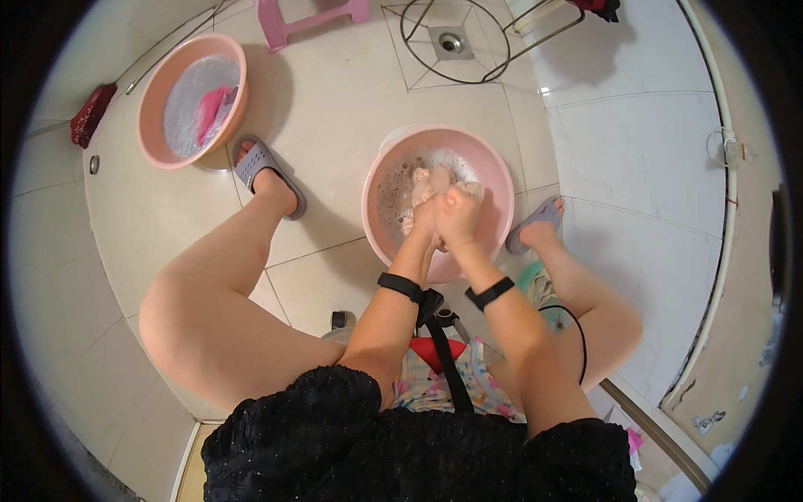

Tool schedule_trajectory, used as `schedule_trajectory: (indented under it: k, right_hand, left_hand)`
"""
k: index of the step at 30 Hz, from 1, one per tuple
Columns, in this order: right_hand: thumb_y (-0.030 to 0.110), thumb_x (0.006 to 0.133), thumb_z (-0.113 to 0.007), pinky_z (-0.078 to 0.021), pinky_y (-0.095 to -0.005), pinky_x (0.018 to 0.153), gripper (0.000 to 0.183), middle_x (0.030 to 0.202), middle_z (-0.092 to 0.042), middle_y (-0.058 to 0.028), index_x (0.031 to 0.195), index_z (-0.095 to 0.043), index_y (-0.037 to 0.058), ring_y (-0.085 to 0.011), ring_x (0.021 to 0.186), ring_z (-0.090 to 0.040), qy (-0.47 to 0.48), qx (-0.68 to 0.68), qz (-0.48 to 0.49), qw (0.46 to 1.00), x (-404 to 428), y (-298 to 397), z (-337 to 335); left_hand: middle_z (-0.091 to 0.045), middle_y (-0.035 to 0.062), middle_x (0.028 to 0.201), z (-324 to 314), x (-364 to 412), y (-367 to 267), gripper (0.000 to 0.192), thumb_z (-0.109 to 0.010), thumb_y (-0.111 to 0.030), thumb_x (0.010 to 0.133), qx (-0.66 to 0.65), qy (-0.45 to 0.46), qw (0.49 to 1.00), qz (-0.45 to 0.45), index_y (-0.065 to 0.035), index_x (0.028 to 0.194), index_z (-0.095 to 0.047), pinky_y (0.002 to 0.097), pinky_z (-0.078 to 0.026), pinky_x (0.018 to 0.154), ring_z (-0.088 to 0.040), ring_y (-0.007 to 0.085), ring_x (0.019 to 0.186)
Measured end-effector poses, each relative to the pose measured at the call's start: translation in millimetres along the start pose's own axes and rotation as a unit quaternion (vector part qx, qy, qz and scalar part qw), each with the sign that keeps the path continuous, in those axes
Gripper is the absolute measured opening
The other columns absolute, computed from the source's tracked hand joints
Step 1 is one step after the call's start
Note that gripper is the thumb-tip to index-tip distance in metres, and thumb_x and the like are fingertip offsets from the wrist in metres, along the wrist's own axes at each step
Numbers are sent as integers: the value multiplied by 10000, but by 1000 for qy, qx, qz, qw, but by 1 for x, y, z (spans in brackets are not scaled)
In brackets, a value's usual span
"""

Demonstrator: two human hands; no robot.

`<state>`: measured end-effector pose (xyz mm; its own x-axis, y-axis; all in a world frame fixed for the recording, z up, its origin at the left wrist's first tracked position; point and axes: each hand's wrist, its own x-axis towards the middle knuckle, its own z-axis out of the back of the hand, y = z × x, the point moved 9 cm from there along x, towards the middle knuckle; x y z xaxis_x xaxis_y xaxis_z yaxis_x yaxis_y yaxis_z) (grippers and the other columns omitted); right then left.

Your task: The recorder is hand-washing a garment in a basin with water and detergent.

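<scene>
Before me on the tiled floor stands a pink plastic basin (497, 188) with sudsy water (395, 188) in it. A wet, pale beige cloth (431, 181) lies bunched in the suds. My left hand (425, 216) and my right hand (456, 214) are pressed together over the basin, both closed on the cloth. Part of it shows beyond my fists and a little below them. The fingers themselves are mostly hidden, and the right hand is slightly blurred.
At upper left an orange-pink basin (148, 119) holds water and a bright pink cloth (212, 113). A pink plastic stool (313, 22) and a round metal stand (408, 47) over a floor drain (450, 42) are farther off. A green basin (530, 273) sits by my right leg.
</scene>
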<state>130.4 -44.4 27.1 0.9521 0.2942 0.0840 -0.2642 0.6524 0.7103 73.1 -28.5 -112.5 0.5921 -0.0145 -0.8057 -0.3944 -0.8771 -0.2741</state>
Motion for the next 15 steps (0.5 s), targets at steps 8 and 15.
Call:
schedule_trajectory:
  k: [8,15]
  right_hand:
    - [318,917,-507,-497,-307,778,338,1051,-623,-56,1127,-581,65,-178,907,-605,212,398,-543,708,-11,-85,-26]
    - [236,925,-504,-506,-332,816,348,1066,-620,-122,1162,-536,-18,-206,952,-610,326,396,-395,762,-15,-100,-20]
  left_hand:
    - [-618,85,839,-30,-36,-56,261,-496,-241,899,-51,74,995,31,-14,999,-576,334,-513,545,-616,194,668]
    - [-587,132,1079,-15,-36,-92,380,-543,-281,875,-81,93,988,-95,-36,1162,-500,379,-534,749,-616,228,925]
